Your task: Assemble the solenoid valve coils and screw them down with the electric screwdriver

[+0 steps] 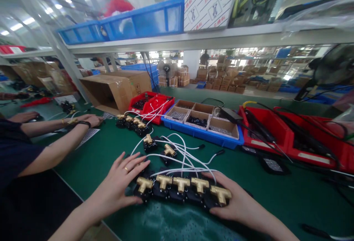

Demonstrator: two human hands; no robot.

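Observation:
Several black units with brass tee fittings (pixel 181 184) and white cables stand side by side in a row on the green table, close to me. At the row's left end is my left hand (pixel 124 180), its fingers spread over a black part and its thumb against the end unit. My right hand (pixel 232 200) wraps round the brass-tee valve (pixel 220 194) at the right end, thumb in front and fingers behind. Just beyond the row lie two loose valves (pixel 169 152) of the same kind. White cables (pixel 184 152) cross over each other behind the row.
A blue tray (pixel 201 132) with cardboard compartments of small parts stands behind. Red bins (pixel 265 138) are at the right, another red bin (pixel 151 102) left of the tray. More valves (pixel 132 123) sit near it. At left, a co-worker's arms (pixel 61 141) reach over the table. A shelf (pixel 166 41) spans above.

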